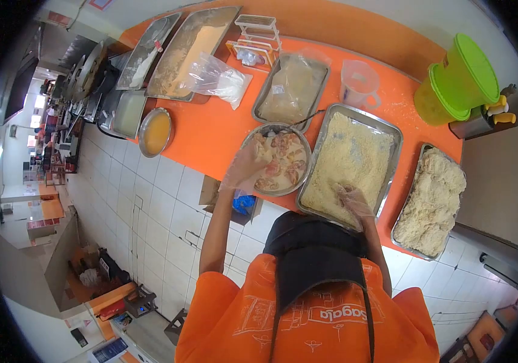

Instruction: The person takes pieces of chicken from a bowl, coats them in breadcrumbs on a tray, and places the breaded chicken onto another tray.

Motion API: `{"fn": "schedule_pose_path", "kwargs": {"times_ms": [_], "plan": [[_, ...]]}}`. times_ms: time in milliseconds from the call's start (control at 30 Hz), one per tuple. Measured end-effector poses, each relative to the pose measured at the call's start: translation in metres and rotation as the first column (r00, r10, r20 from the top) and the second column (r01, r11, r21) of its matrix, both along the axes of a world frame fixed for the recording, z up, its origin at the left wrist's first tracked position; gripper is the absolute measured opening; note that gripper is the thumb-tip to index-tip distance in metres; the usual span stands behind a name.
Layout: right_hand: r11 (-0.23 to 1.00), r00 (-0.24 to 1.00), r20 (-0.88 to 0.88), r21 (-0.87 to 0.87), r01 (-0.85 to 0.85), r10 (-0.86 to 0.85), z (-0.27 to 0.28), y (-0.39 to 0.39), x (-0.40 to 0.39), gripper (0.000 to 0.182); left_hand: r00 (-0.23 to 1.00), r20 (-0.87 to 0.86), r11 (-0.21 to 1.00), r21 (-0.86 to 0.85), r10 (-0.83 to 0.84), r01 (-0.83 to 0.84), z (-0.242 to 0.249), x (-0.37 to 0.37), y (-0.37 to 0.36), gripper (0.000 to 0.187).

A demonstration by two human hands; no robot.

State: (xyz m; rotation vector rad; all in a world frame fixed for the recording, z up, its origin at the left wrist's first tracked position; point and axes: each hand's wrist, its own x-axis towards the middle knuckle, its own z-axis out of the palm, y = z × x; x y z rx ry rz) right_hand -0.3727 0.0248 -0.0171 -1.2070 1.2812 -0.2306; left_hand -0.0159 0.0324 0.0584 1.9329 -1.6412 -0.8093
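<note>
Orange shirt [222, 320] and black apron [319, 257] were right up close, just behind both hands, on someone working at an orange desk [204, 140]. So yeah, breading station, pretty messy one. Both hands had clear plastic gloves on. Left hand [250, 164] was at the near-left side of a metal bowl [280, 193], fingers bent in over the rim, with chunks of raw-looking meat [295, 169] in milky liquid just to the right of it. Couldn't tell if those fingers were gripping a piece or not. Right hand [354, 199] was down in the near end of a big metal tray [396, 148], fingertips partly in pale yellow crumbs [347, 151], fingers loosely bent. Couldn't tell if it had a fistful or anything closed inside it.

Off to the right of the right hand sat another tray [408, 251] with a lumpy heap of pale breading [433, 202]. Well beyond that hand stood a clear jug [359, 80], and further right some lime-green plasticware [471, 69]. Past the left hand lay a bagged-up tray load, the plastic bag [286, 91] all crinkled, and well left of that hand was a smaller bowl of yellow liquid [157, 132].
</note>
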Motion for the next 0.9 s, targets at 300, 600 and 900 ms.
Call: {"fn": "schedule_pose_path", "kwargs": {"times_ms": [300, 600, 900], "plan": [[0.999, 1.0, -0.005, -0.028, -0.031, 0.031, -0.007, 0.0, -0.008, 0.048, 0.987, 0.158, 0.999, -0.041, 0.028, -0.022, 0.024, -0.026, -0.005, 0.038], [1.0, 1.0, -0.007, 0.006, 0.001, -0.001, 0.004, -0.003, -0.007, 0.049, 0.986, 0.146, 0.991, 0.096, 0.08, -0.095, -0.003, -0.031, 0.008, 0.033], [0.999, 1.0, -0.027, -0.047, -0.015, 0.014, -0.007, -0.002, -0.007, 0.051, 0.9, 0.427, 0.995, 0.089, -0.087, 0.054, -0.071, -0.007, -0.025, 0.041]]}}
